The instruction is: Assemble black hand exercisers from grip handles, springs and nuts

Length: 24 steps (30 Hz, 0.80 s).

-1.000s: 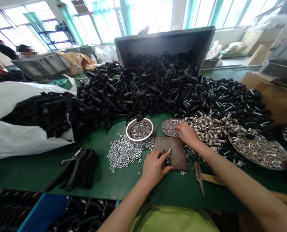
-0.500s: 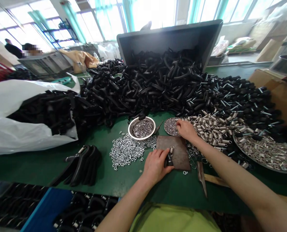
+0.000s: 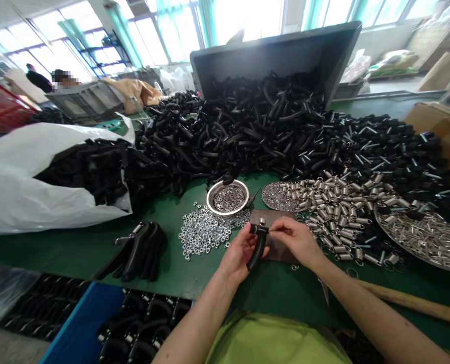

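My left hand (image 3: 234,258) is wrapped around a black curved handle (image 3: 258,248), tilted up, with a small metal spring (image 3: 262,221) at its top end. At the handle's right side my right hand (image 3: 301,243) pinches with thumb and forefinger; what lies between the fingertips is too small to make out. Both hands are above a flat metal plate (image 3: 280,254) on the green table. Behind them are a round metal bowl (image 3: 209,203) of small metal parts and an oval tray (image 3: 276,196) of tiny pieces. Loose nuts (image 3: 202,233) lie to the left.
Metal springs (image 3: 336,207) are heaped at right beside a large tray of pins (image 3: 418,230). A knife (image 3: 324,292) and a wooden stick (image 3: 410,298) lie near my right forearm. Black handles (image 3: 255,136) pile up before a grey bin (image 3: 274,50); more handles (image 3: 141,253) stand left.
My left hand has lifted the black handle off the metal plate and turned it. My right hand has come back from the oval tray to the handle. The view has shifted slightly.
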Each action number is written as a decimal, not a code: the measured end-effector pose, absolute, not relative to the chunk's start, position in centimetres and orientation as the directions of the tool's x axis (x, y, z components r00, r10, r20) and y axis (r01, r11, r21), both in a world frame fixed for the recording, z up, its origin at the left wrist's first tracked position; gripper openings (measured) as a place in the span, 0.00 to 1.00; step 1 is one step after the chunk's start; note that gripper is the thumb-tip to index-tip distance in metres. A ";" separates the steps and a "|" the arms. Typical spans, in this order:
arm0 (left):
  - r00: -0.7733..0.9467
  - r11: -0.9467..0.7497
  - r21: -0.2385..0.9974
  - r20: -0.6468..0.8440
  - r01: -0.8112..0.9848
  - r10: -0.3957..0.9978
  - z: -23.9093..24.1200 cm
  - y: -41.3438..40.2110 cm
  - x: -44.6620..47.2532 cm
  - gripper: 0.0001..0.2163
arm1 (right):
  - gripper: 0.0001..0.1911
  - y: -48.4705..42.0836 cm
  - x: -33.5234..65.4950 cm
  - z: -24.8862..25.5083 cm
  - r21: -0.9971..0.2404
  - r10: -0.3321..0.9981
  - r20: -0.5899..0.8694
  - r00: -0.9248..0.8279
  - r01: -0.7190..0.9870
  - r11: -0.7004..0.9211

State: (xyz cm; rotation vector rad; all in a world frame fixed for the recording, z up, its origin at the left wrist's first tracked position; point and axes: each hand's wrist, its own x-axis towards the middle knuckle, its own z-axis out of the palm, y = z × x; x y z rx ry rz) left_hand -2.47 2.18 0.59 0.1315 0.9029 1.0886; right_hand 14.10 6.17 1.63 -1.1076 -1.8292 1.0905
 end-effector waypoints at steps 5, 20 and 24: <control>0.175 0.485 0.491 -0.549 -0.724 0.817 0.7 1.7 -2.2 0.19 | 0.05 6.2 13.6 2.0 -0.832 0.893 0.245 -0.377 0.391 0.394; 0.329 -0.295 0.697 0.089 0.654 0.940 -0.3 4.0 -2.7 0.30 | 0.13 10.9 17.0 -1.3 0.120 0.262 0.274 -0.925 0.303 0.945; 0.328 -0.353 0.515 0.142 0.781 0.934 -1.4 2.8 -2.0 0.31 | 0.13 9.6 18.4 -0.2 0.049 0.352 0.265 -0.898 0.377 0.925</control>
